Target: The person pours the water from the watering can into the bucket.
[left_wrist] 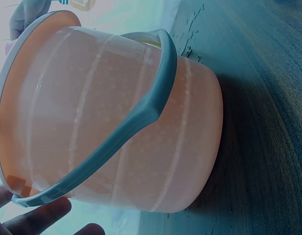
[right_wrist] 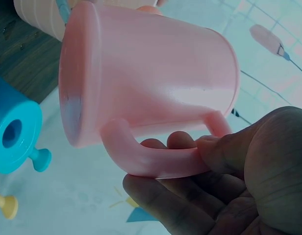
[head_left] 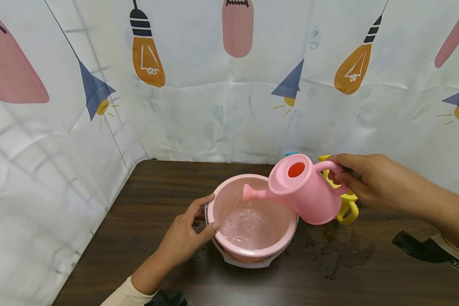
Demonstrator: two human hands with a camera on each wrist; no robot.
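While your right hand (head_left: 361, 178) grips the handle of the smooth pink plastic watering can (head_left: 304, 191), tipped with its spout over the round pink plastic bucket (head_left: 252, 212) on the dark wood-grain tabletop (head_left: 157, 191), water already pools inside; a spill glistens beside it. At your left wrist, your left hand (head_left: 187, 231) rests relaxed against the bucket's translucent ribbed wall (left_wrist: 116, 112), grey bail handle down. At your right wrist, fingers (right_wrist: 190, 196) curl round the can's glossy loop; a blue can (right_wrist: 16, 129) stands near.
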